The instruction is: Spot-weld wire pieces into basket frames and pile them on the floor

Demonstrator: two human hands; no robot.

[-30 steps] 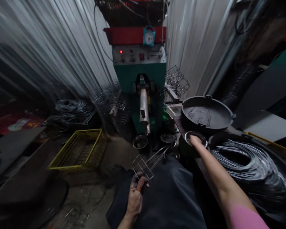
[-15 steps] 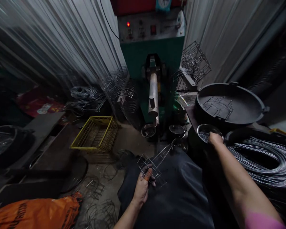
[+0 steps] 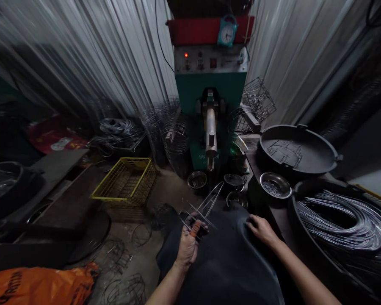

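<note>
**Dressed in Dark and Orange**

Your left hand (image 3: 188, 245) wears an orange thumb wrap (image 3: 195, 228). Both your forearms (image 3: 301, 269) are bare where they show, and a smooth, dark, softly creased covering (image 3: 230, 267) drapes your lap.

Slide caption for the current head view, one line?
Left hand holding a wire frame before a green machine, right hand by the dark cloth.
</note>
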